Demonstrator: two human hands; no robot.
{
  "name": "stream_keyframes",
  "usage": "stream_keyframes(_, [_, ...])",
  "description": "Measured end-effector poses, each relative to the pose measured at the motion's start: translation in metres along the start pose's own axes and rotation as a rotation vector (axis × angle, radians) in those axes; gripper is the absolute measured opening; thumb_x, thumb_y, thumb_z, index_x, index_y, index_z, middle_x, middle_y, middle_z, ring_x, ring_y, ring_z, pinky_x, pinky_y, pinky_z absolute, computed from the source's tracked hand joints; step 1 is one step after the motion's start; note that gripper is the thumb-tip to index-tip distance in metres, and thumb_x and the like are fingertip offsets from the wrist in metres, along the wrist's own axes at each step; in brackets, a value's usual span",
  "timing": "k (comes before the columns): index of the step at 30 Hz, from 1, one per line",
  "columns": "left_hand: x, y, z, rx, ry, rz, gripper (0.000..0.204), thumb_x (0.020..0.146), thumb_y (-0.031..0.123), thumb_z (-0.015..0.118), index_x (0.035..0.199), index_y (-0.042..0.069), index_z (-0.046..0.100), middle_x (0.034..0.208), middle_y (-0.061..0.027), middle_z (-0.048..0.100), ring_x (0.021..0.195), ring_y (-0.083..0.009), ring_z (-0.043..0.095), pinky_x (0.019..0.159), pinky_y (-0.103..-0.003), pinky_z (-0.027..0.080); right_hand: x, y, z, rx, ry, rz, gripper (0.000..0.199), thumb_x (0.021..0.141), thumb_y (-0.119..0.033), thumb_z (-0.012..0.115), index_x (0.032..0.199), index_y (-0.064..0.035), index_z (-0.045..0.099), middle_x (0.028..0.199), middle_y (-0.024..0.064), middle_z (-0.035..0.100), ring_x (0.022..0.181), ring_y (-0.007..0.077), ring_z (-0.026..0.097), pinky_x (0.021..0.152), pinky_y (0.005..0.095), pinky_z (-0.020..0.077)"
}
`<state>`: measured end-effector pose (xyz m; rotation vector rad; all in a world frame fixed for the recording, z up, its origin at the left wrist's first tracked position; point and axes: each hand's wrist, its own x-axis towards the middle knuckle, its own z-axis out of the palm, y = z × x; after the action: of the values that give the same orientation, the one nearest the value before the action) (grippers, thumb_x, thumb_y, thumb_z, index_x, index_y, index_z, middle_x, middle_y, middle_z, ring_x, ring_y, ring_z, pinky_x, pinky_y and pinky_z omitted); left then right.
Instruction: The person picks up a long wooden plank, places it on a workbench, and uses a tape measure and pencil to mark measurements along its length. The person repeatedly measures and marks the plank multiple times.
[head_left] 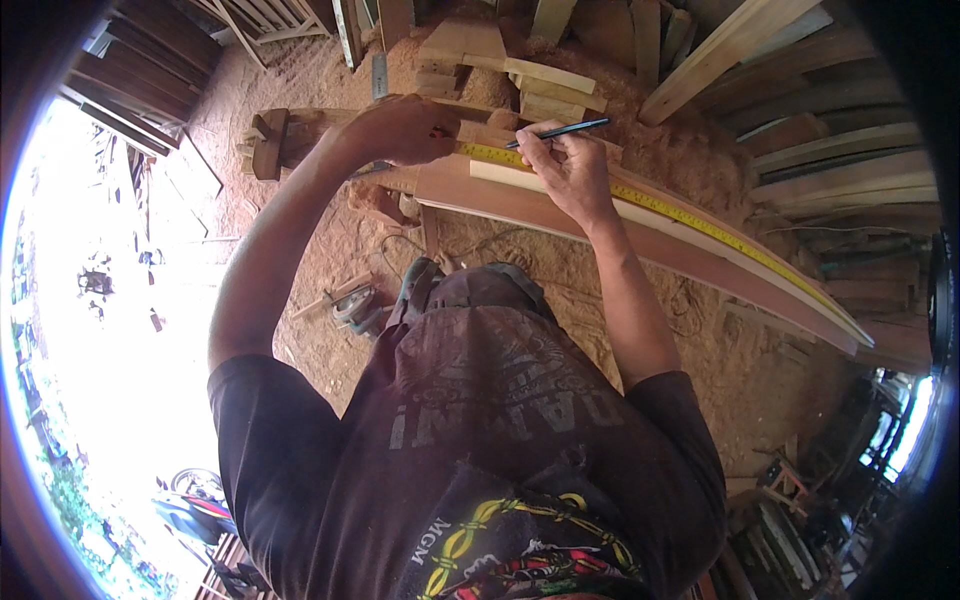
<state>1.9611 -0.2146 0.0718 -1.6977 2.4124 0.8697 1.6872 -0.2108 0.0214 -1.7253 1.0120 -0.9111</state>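
A yellow tape measure blade (700, 218) runs along a long pale wooden strip (640, 212), which lies on a wider reddish board (450, 185). My left hand (412, 130) is closed at the blade's left end, around the tape measure; its case is mostly hidden, with a dark and orange bit showing. In my right hand (570, 170) a dark pencil (580, 127) is pinched, its tip low over the tape and wood. That hand rests on or just above the strip; exact contact cannot be told.
A wooden clamp-like block (268, 145) stands at the bench's left end. Behind the boards are short wood blocks (555, 90) and a metal strip (379, 75). Stacked planks (850, 165) fill the right side. A power tool (358, 305) lies on the sawdust-covered floor (325, 250).
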Motion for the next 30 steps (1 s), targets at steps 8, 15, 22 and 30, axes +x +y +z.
stream_keyframes(8, [0.0015, -0.0026, 0.0024, 0.014, 0.027, 0.052, 0.024, 0.099, 0.029, 0.063, 0.101, 0.008, 0.073, 0.092, -0.0166, 0.074, 0.086, -0.0364, 0.073, 0.082, -0.050, 0.056, 0.0006, 0.0039, 0.0028, -0.006, 0.041, -0.033, 0.025, 0.102, -0.026, 0.073, 0.102, -0.0011, 0.078, 0.078, 0.0054, 0.075, 0.070, 0.0072, 0.066, 0.062, 0.0281, 0.0512])
stream_keyframes(15, [0.0011, -0.0014, 0.0011, 0.014, 0.018, 0.039, 0.024, 0.100, 0.029, 0.062, 0.100, 0.008, 0.073, 0.090, -0.0169, 0.074, 0.086, -0.0364, 0.074, 0.081, -0.051, 0.057, 0.0010, 0.0034, 0.0024, -0.007, 0.036, -0.045, 0.025, 0.102, -0.025, 0.073, 0.102, -0.0008, 0.077, 0.077, 0.0043, 0.073, 0.068, 0.0068, 0.064, 0.061, 0.0279, 0.0503])
stream_keyframes(22, [0.0019, -0.0008, 0.0002, 0.027, 0.011, 0.039, 0.027, 0.100, 0.031, 0.062, 0.103, 0.007, 0.073, 0.095, -0.0178, 0.075, 0.089, -0.0374, 0.074, 0.084, -0.050, 0.057, 0.0010, 0.0035, 0.0030, -0.010, 0.042, -0.060, 0.025, 0.102, -0.026, 0.073, 0.102, -0.0010, 0.077, 0.076, 0.0039, 0.073, 0.067, 0.0072, 0.063, 0.060, 0.0278, 0.0494])
stream_keyframes(30, [0.0027, 0.0006, -0.0001, 0.013, -0.011, 0.000, 0.028, 0.100, 0.032, 0.063, 0.108, 0.008, 0.075, 0.102, -0.0174, 0.076, 0.095, -0.0367, 0.074, 0.088, -0.050, 0.057, 0.0013, 0.0033, 0.0024, -0.045, 0.034, -0.069, 0.026, 0.102, -0.028, 0.073, 0.103, -0.0016, 0.078, 0.077, 0.0049, 0.073, 0.068, 0.0085, 0.065, 0.061, 0.0287, 0.0505])
